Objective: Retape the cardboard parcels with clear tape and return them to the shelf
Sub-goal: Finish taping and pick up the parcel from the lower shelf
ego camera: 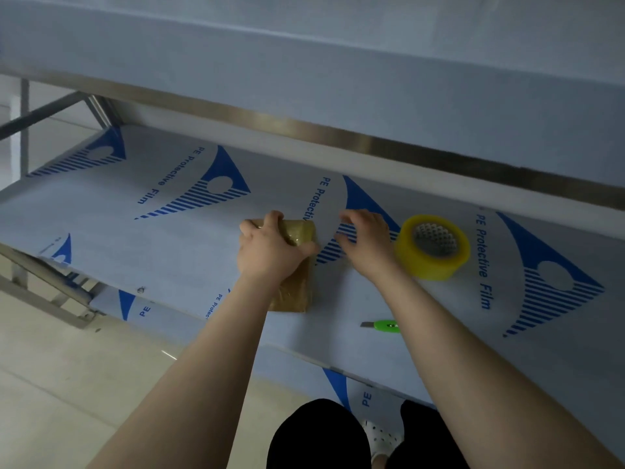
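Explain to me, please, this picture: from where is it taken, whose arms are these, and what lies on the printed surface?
There is no machine: a person works with bare hands, and a camera worn on the head looks down at them. The left hand grips a small tape-wrapped parcel lying on a shelf covered with printed protective film. The right hand, fingers curled, is between the parcel and a tape roll; whether it pinches tape is unclear. A green knife lies nearer the person.

Brown parcel (294,292), yellow tape roll (431,247), green cutter (385,325), blue-printed white film (176,204)
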